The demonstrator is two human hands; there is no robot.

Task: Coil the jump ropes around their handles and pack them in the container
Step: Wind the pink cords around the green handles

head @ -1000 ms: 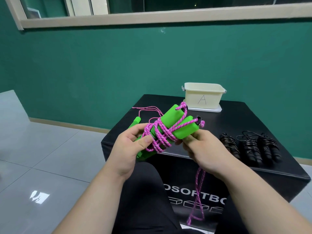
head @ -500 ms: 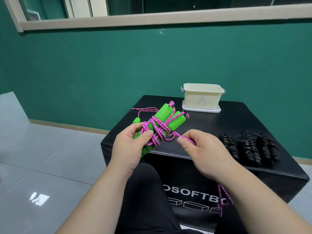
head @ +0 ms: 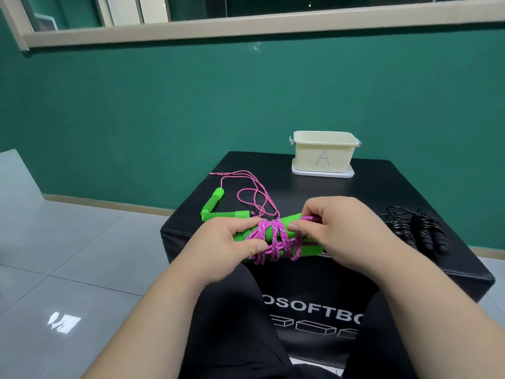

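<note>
Left hand (head: 218,242) is gripping the green handles (head: 287,224) at the table's (head: 273,184) near edge, fingers (head: 254,245) curled round them, while the right hand (head: 336,231) is pinching the pink cord (head: 276,242) wrapped on them. Further back a loose green jump rope (head: 217,196) and coiled black ropes (head: 426,236) are lying around, container (head: 325,151) sitting farthest back.

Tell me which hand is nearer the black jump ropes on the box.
Right. The right hand, pinching the pink cord, is beside the black jump ropes without touching; the left hand grips the green handles on the side away from them.
</note>
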